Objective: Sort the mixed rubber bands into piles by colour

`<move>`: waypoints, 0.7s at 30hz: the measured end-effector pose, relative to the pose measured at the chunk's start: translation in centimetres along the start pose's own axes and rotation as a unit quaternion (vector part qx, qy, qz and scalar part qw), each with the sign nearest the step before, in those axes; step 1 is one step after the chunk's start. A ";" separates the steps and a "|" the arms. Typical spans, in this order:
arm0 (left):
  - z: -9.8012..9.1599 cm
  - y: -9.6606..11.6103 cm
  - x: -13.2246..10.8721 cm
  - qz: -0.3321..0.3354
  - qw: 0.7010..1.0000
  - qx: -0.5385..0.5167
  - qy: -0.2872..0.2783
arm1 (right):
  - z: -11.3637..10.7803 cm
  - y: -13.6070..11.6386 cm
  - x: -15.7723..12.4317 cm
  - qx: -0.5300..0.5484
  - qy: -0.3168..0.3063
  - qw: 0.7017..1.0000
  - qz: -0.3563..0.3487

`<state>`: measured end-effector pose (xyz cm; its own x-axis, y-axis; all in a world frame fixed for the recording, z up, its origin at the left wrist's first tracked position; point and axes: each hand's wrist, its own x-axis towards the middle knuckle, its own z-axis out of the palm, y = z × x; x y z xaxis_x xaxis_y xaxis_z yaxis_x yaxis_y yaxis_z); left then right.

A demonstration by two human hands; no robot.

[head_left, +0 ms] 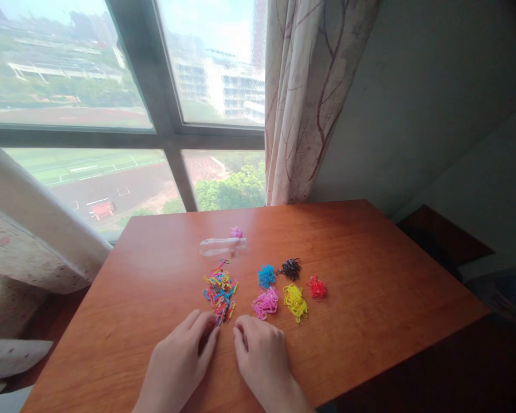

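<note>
A mixed pile of small colored rubber bands (221, 291) lies on the wooden table. My left hand (183, 351) is at its near edge, thumb and fingers curled toward each other, the tips touching the lowest bands. Whether a band is pinched there I cannot make out. Just right of it, my right hand (260, 349) rests with curled fingers and the thumb close to the index finger; what is between them, if anything, is hidden. Beyond it sit single-color heaps: pink bands (265, 303), blue bands (266, 276), yellow bands (296, 302), black bands (291, 268) and red bands (317, 288).
Behind the mixed pile lies a clear plastic bag or sleeve (217, 246), with a small pink-purple item (236, 232) at its far side. The wooden table (361, 252) reaches to a window (172, 135) and a patterned curtain (301, 103).
</note>
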<state>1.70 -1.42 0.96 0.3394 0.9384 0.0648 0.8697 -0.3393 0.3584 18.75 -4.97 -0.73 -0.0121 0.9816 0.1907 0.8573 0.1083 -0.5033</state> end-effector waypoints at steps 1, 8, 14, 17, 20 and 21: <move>0.1 -0.1 0.0 0.009 1.000 0.000 0.013 | 0.0 0.0 0.0 0.002 0.002 1.000 -0.001; 0.2 -0.5 -0.3 0.049 0.995 -0.001 0.090 | -0.1 0.3 -0.1 0.019 0.003 1.000 -0.012; -0.8 1.3 1.1 0.098 0.990 -0.013 0.103 | -0.1 0.4 -0.3 0.035 0.001 0.999 -0.024; -1.1 3.3 2.8 0.129 0.989 0.010 0.071 | -0.1 0.6 -0.8 0.036 0.007 0.999 -0.037; -1.2 5.1 4.9 0.164 0.985 0.044 0.004 | 0.0 0.9 -1.3 0.032 0.012 0.998 -0.050; -1.2 5.6 5.6 0.177 0.983 0.049 -0.022 | 0.0 1.1 -1.4 0.031 0.013 0.998 -0.053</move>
<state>8.01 2.01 4.39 0.6397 0.7579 0.1277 0.7245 -0.6501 0.2290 19.67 -6.23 -1.53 -0.0873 0.9598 0.2666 0.8183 0.2217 -0.5303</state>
